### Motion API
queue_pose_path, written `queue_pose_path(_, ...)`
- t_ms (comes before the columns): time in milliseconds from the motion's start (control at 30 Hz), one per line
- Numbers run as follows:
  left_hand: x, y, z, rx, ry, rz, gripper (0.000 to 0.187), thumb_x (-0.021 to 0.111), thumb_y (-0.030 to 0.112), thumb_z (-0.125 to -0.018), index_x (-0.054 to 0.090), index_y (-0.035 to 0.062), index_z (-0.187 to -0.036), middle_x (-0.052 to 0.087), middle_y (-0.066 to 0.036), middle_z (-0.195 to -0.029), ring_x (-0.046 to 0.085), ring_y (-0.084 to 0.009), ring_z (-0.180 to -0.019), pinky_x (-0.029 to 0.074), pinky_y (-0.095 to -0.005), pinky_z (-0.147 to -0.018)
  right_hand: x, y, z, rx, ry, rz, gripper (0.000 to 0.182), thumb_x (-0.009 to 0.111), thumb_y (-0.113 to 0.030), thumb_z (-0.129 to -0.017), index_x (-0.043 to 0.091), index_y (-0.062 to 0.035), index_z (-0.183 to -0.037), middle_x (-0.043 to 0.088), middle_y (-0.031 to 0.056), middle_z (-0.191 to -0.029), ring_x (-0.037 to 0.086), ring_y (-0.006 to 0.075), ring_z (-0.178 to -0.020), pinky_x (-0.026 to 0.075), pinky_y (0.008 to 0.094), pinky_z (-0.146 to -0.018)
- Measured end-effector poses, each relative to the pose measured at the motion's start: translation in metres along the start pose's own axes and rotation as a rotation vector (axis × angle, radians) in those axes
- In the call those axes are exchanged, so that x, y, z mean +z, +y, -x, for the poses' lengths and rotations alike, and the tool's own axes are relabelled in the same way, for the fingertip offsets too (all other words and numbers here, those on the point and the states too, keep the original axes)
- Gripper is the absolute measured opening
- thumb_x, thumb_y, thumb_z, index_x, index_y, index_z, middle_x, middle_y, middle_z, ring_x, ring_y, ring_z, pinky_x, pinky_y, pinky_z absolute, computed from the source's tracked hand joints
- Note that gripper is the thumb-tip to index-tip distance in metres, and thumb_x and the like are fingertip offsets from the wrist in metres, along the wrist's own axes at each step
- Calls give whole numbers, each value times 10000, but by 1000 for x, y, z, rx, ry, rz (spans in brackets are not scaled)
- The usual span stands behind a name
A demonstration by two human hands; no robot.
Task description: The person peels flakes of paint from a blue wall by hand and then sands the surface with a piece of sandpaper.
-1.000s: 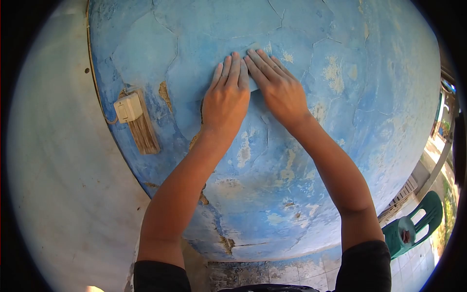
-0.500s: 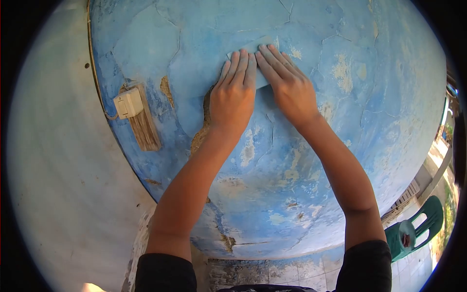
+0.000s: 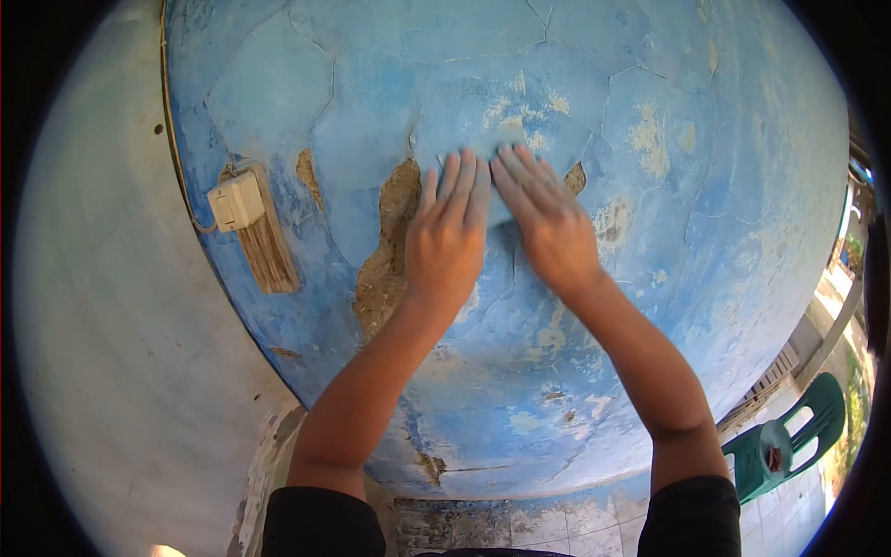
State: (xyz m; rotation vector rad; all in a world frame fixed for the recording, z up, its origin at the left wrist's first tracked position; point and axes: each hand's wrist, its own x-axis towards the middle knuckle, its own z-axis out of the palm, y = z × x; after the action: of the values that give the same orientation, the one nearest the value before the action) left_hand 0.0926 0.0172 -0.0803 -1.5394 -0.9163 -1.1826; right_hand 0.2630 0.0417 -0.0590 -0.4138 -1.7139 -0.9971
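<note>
My left hand (image 3: 447, 232) and my right hand (image 3: 552, 218) lie flat on the wall, fingers stretched out and pointing up. Under their fingers is a thin grey-blue sheet (image 3: 498, 212), perhaps sandpaper, pressed against the blue wall (image 3: 371, 111). Most of the sheet is covered by the fingers, and only a strip shows between the hands. Just left of my left hand, a long patch of bare plaster (image 3: 380, 278) breaks the paint. A smaller chipped spot (image 3: 575, 178) is beside my right fingers. Pale scraped marks (image 3: 520, 110) show above the fingertips.
A light switch (image 3: 237, 201) on a wooden block (image 3: 267, 255) is mounted at the left. A pale wall (image 3: 121, 278) meets the blue one at the corner. At lower right stands a green plastic chair (image 3: 821, 408). Tiles (image 3: 543, 522) cover the floor below.
Both hands have slid down the wall together with the sheet, uncovering pale scraped marks above and more bare plaster at the left. The view has shifted slightly.
</note>
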Motion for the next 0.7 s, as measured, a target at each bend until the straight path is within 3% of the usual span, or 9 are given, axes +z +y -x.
queue_pose_path(100, 0, -5, 19, 77, -99, -39, 502, 607, -29, -997, 634, -5, -1498, 596, -179, -1602, 567, -324, -1493, 366, -582, -1275, 2, -11, 22, 50, -4, -29, 449, 620, -12, -966, 697, 2, -1408, 684, 161, -1493, 636, 321, -1418, 501, 435, -1223)
queue_pose_path(233, -15, -10, -48, 63, -28, -110, 482, 616, -18, -994, 655, -13, -1474, 604, -201, -1587, 578, -324, -1483, 364, -576, -1278, 1, 10, -35, 18, 51, -8, 449, 625, -10, -964, 699, -1, -1407, 681, 161, -1498, 626, 314, -1431, 501, 439, -1222)
queue_pose_path(333, -14, -12, -58, 75, 29, -143, 485, 609, -9, -996, 645, -23, -1480, 604, -214, -1581, 569, -340, -1488, 364, -584, -1277, 1, 14, -45, 0, 65, -24, 460, 634, -9, -957, 696, -2, -1413, 672, 161, -1511, 608, 314, -1451, 501, 439, -1224)
queue_pose_path(400, -22, 1, -45, 71, -44, -279, 478, 649, 63, -992, 656, -27, -1460, 648, -194, -1537, 606, -297, -1452, 410, -501, -1267, 2, 5, -30, 58, 46, -9, 463, 638, -16, -961, 692, -7, -1421, 670, 155, -1515, 594, 313, -1465, 497, 440, -1227)
queue_pose_path(500, -19, 13, -10, 62, -84, -192, 479, 662, 41, -980, 656, -53, -1450, 654, -209, -1522, 617, -307, -1439, 433, -449, -1263, 3, -9, -3, 86, 30, -33, 466, 633, -22, -972, 684, -14, -1435, 657, 148, -1532, 579, 310, -1480, 490, 445, -1234)
queue_pose_path(700, -22, 20, -23, -12, -140, -187, 482, 643, 9, -987, 638, -61, -1464, 617, -238, -1554, 598, -338, -1458, 422, -462, -1274, -1, 2, -10, 37, -19, -58, 504, 610, -56, -1002, 630, -40, -1506, 592, 129, -1606, 514, 300, -1537, 441, 451, -1274)
